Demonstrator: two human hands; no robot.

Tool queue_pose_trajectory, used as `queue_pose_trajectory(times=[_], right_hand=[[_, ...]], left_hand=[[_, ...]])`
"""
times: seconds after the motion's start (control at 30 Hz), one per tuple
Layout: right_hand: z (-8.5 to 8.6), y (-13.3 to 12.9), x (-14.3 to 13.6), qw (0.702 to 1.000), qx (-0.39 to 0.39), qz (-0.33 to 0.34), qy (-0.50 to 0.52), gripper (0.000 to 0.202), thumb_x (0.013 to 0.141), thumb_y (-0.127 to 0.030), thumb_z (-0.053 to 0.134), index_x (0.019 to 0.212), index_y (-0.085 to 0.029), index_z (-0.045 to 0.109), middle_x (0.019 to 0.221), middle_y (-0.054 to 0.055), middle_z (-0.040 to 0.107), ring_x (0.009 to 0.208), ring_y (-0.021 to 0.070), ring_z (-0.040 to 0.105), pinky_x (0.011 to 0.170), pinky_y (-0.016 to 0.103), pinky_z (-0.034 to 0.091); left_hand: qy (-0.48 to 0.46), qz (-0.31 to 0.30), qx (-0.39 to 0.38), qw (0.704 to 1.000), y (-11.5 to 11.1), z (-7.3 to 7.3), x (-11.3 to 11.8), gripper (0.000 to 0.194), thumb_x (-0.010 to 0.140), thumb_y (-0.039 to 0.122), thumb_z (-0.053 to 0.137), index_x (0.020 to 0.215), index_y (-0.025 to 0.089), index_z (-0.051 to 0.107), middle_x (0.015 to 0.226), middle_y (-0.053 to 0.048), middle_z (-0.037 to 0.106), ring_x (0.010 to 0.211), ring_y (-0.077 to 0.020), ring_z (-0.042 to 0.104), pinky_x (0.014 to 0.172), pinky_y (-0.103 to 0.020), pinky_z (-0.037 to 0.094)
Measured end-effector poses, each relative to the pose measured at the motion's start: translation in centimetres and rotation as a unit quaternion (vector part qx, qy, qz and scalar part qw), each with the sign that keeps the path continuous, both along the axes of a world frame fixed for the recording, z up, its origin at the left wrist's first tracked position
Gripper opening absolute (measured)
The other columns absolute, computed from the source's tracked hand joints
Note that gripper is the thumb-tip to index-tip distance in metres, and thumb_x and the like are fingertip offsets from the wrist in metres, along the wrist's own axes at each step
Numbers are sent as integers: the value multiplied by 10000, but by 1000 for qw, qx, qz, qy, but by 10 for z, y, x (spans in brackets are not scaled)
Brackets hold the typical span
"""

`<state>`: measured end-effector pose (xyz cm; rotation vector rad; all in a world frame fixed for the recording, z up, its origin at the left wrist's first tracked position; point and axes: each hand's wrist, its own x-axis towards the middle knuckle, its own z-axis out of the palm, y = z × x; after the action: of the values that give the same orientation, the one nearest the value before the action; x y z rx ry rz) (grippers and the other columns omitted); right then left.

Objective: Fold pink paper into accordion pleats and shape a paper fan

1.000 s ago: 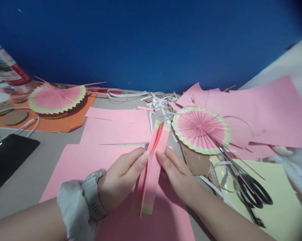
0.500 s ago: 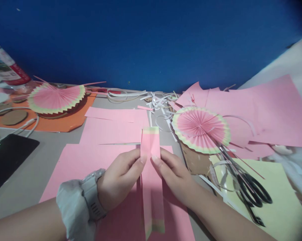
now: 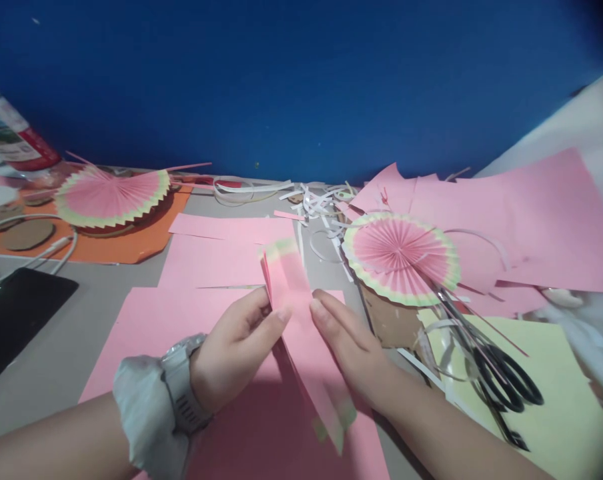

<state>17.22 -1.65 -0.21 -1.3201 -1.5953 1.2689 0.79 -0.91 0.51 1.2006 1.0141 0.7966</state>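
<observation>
Clamps strip [image 3: 301, 333] (folded, pink, green at both ends) between thumb and fingers of left hand [image 3: 239, 350] at one edge, of right hand [image 3: 354, 350] at the other. Holds it aslant above pink sheet [image 3: 156, 327]. Wears watch [image 3: 185, 390] on left wrist. Has round fan [image 3: 399, 257] and scissors [image 3: 501, 373] to the right, half-round fan [image 3: 114, 197] over orange sheet [image 3: 136, 252] to the left.

craft workspace | scissors [image 3: 504, 380] | pink sheets [image 3: 221, 260] | paper scraps [image 3: 319, 201] | blue backdrop [image 3: 301, 87]
</observation>
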Motion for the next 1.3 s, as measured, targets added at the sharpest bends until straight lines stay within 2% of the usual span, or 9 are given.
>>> queue_pose_trajectory(times=[0.2, 0.3, 0.47, 0.63, 0.77, 0.9, 1.0, 1.1, 1.3], right_hand=[[-1, 0, -4, 996, 17, 83, -41, 325, 941, -353, 322, 648, -218, 282, 618, -47, 295, 547, 109, 302, 507, 240, 290], [-2, 2, -4, 996, 37, 75, -35, 315, 941, -303, 309, 643, -216, 260, 605, -53, 288, 532, 98, 288, 495, 232, 278], [-3, 0, -5, 991, 68, 58, -104, 300, 912, -251, 359, 625, -207, 282, 568, -58, 319, 496, 86, 316, 470, 239, 247], [-2, -2, -7, 979, 107, 52, -164, 314, 868, -189, 391, 586, -204, 255, 540, -63, 303, 480, 78, 309, 479, 236, 244], [-3, -1, -7, 978, 114, 51, -170, 313, 865, -181, 402, 592, -201, 249, 543, -66, 303, 480, 74, 311, 491, 233, 246], [-2, 0, -4, 988, 88, 66, -104, 305, 896, -218, 370, 609, -204, 267, 572, -55, 317, 511, 89, 325, 504, 239, 262], [1, 1, 0, 997, -14, 72, 22, 321, 942, -339, 295, 646, -215, 298, 602, -46, 320, 531, 102, 330, 506, 230, 310], [2, 2, 2, 990, -88, 70, 85, 351, 923, -461, 319, 670, -220, 343, 606, -45, 296, 521, 108, 307, 479, 230, 315], [2, 8, 3, 993, -39, 95, 65, 358, 894, -476, 397, 662, -203, 381, 642, -40, 318, 579, 108, 320, 541, 235, 305]], left_hand=[[15, -11, -33, 999, 0, -1, 0, 268, 884, 386, 443, 731, 168, 475, 553, 58, 426, 501, -87, 424, 504, -215, 365], [38, -37, -9, 999, 0, 1, 1, 263, 873, 376, 464, 710, 170, 448, 549, 68, 410, 475, -72, 406, 471, -198, 340], [85, -14, 37, 996, -1, 0, 3, 261, 874, 354, 445, 695, 163, 447, 589, 50, 425, 513, -76, 409, 484, -194, 344], [182, -87, 38, 979, -1, -4, 1, 423, 895, 392, 357, 535, 171, 390, 456, 35, 400, 424, -83, 384, 416, -215, 248], [219, -106, 20, 970, -1, -6, 0, 470, 893, 425, 342, 523, 159, 455, 452, -2, 472, 444, -114, 471, 440, -226, 303], [145, -92, -18, 985, 1, -4, -1, 443, 887, 438, 369, 551, 161, 450, 473, 11, 464, 451, -100, 451, 453, -211, 330], [52, -85, -47, 994, 1, -3, -1, 442, 890, 452, 367, 566, 166, 456, 482, 22, 454, 454, -98, 439, 475, -216, 357], [37, -89, -51, 994, -2, -3, -1, 428, 884, 473, 376, 590, 175, 465, 468, 40, 401, 473, -114, 441, 528, -237, 393], [65, -101, 11, 993, -4, -3, 0, 340, 888, 428, 375, 686, 171, 468, 626, 26, 414, 611, -119, 426, 564, -221, 380]])
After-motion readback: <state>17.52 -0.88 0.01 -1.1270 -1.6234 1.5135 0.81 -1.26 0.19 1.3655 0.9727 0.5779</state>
